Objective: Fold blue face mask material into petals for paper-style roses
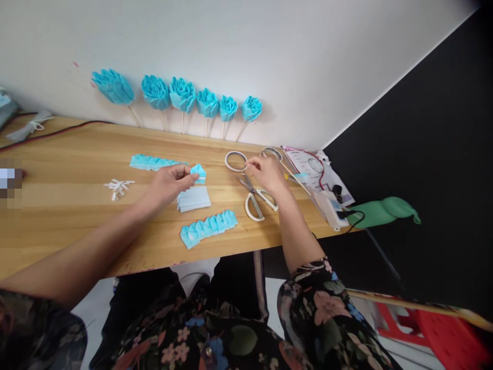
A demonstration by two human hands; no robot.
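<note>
My left hand [169,181] pinches a small folded blue paper piece [199,173] above the wooden table [69,169]. My right hand [265,172] reaches to a white tape ring [235,161], fingertips at its right rim. White-handled scissors [257,198] lie just under that hand. A stack of pale blue paper sheets [193,198] sits below the held piece. Two rows of folded blue petals lie on the table, one near the front edge [208,227] and one farther back [154,162].
Several blue paper roses on sticks [182,95] lean against the white wall. White paper scraps [117,187] lie at left. A second tape ring [271,152], wooden sticks [296,177], papers and a white device with cable [331,208] crowd the right end. A green object [381,210] sits beyond the edge.
</note>
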